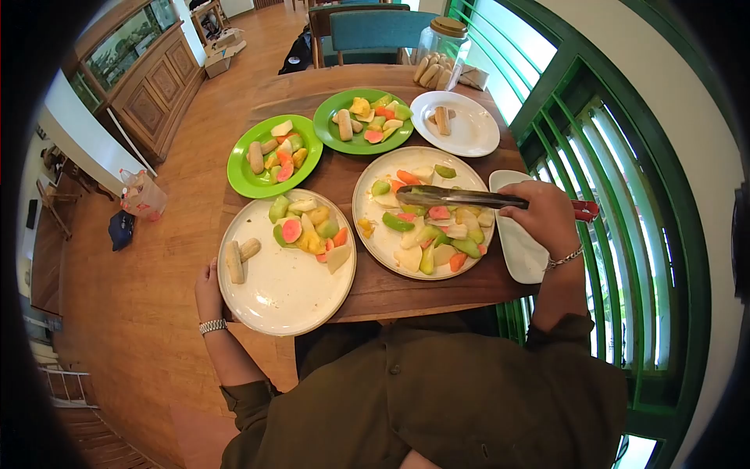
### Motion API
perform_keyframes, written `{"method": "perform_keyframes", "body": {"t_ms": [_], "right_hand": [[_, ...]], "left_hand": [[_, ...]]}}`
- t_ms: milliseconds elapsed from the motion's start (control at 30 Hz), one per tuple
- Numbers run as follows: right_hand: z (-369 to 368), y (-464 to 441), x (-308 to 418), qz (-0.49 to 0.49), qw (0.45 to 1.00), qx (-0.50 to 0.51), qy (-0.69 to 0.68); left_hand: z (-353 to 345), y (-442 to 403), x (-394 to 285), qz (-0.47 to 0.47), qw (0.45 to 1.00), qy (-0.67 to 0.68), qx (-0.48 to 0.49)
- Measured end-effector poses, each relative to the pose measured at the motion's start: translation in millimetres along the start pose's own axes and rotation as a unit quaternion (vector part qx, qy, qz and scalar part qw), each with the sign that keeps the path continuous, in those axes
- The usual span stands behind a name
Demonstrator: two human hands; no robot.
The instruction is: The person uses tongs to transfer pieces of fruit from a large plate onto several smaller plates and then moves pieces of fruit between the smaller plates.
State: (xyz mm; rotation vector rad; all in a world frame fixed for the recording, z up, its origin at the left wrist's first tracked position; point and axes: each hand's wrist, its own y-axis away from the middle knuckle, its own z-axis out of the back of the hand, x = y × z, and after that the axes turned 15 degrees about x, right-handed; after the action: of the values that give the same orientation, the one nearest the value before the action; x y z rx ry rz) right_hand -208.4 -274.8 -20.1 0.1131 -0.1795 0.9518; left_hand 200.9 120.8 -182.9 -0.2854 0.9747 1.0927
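My right hand (543, 215) is closed around a pair of metal tongs (461, 197) with a red end. Their tips point left, over the cut fruit (428, 238) on a large cream plate (381, 262). Whether fruit sits between the tips I cannot tell. My left hand (208, 293) grips the left rim of a second large cream plate (285, 303), its fingers partly hidden. That plate bears mixed fruit pieces (308, 227) toward its upper right and two finger-shaped biscuits (235, 262) at its left.
Two green plates (238, 181) (324, 129) with fruit and biscuits stand farther back. Beside them are a white plate (476, 133) with biscuit pieces and a lidded glass jar (442, 55). A white oblong dish (522, 254) lies under my right hand. Green window bars (562, 125) border the table's right.
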Motion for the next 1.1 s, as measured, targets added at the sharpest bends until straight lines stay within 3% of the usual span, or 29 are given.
{"method": "perform_keyframes", "body": {"t_ms": [167,267,467,633,1100], "right_hand": [[17.6,9.7,-29.8,-0.019,0.999,-0.035,-0.022],[26.5,2.2,-58.1,-0.15,0.985,-0.043,-0.078],[29.3,-44.2,-79.2,-0.292,0.955,-0.029,0.039],[11.0,-75.2,-90.5,-0.303,0.952,-0.013,0.036],[-5.3,-76.9,-93.0,-0.263,0.957,-0.039,0.115]], "left_hand": [[-2.5,-5.8,12.9,-0.022,0.997,0.069,0.008],[-1.0,-10.9,20.1,-0.041,0.997,0.06,0.007],[-1.3,-10.7,18.7,-0.032,0.997,0.073,0.02],[-3.8,-9.9,17.8,-0.065,0.995,0.08,0.002],[-1.1,-6.0,10.3,-0.036,0.998,0.051,0.009]]}}
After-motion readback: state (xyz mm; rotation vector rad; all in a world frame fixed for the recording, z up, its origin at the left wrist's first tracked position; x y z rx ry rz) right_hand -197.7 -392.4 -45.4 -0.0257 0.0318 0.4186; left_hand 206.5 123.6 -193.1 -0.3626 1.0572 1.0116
